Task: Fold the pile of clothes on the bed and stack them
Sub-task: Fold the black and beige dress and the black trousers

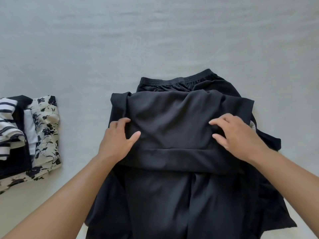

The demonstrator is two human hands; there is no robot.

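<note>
Forearms: both are reaching in from the near edge of the view, over the lower part of a black garment (181, 204).
Black garment: it is lying on the pale bed sheet (155, 40), near the middle, with its elastic waistband (179, 80) at the far end and one panel folded back over itself.
Left hand (119, 137): it is resting on the panel's left side, fingers curling over the edge and thumb spread flat on top, apparently pinching the cloth.
Right hand (238, 135): it is gripping the panel's right side, fingers bent into a bunch of fabric.
Stack (29, 135): striped, white, black and floral pieces are sitting in a loosely folded heap well apart to the left.
Progress: several items are looking done; this one is partly folded, judging by its loose, uneven lower half.
Remaining: finishing the fold and moving it onto the heap; whether more clothes are waiting out of view, I cannot tell.
</note>
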